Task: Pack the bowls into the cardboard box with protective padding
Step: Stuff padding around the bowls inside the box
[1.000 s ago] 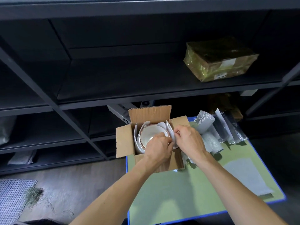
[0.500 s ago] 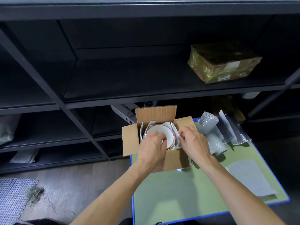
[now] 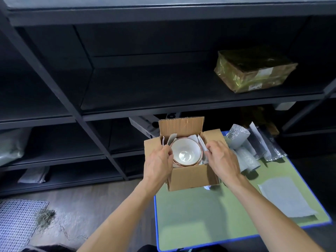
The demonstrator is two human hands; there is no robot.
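An open cardboard box (image 3: 192, 176) stands at the far left corner of the green table. Inside it sits a white bowl (image 3: 185, 151) with a copper-coloured rim, stacked on another bowl, with white padding sheets (image 3: 201, 143) tucked around it. My left hand (image 3: 158, 163) is at the box's left side, its fingers curled over the edge onto the padding beside the bowl. My right hand (image 3: 222, 160) is at the right side, its fingertips pinching the white padding there.
Silver foil padding rolls (image 3: 243, 151) lie right of the box, and a flat white foam sheet (image 3: 285, 197) lies on the green table (image 3: 200, 215). Dark shelving behind holds a wrapped parcel (image 3: 254, 70). A mesh mat (image 3: 16, 224) lies on the floor at left.
Both hands have drawn apart from over the bowl to the left and right sides of the box, so the bowl now shows in full.
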